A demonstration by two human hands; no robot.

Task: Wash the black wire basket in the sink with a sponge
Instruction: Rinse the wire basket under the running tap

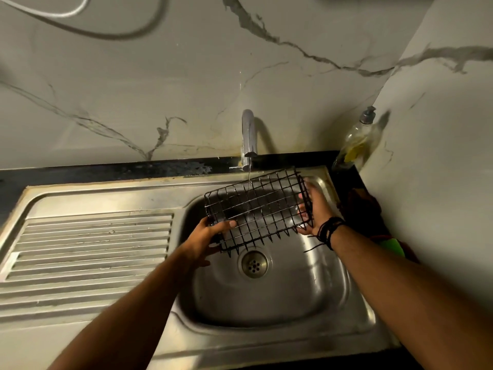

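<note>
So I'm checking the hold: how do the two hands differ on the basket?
The left hand grips the black wire basket at its near-left corner, thumb over the mesh. The right hand holds its right end and wears dark wrist bands. Both hold it under the tap's stream.

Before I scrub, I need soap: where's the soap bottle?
In the head view, the soap bottle stands far right in the wall corner, behind the sink and right of the tap.
</note>
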